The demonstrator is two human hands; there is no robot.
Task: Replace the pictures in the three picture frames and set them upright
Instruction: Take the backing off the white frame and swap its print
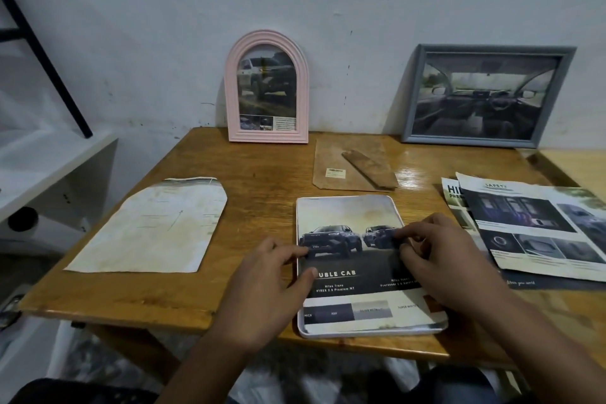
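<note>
White frame (367, 331) lies flat on the table (255, 174), long axis running away from the person; left hand (272, 279) and right hand (436, 256) press spread fingertips on its truck picture (347, 226).

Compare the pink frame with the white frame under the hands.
The pink frame stands upright against the wall; the white frame lies flat on the table. The pink one is arched, the white one rectangular with rounded corners. Both show truck pictures.
</note>
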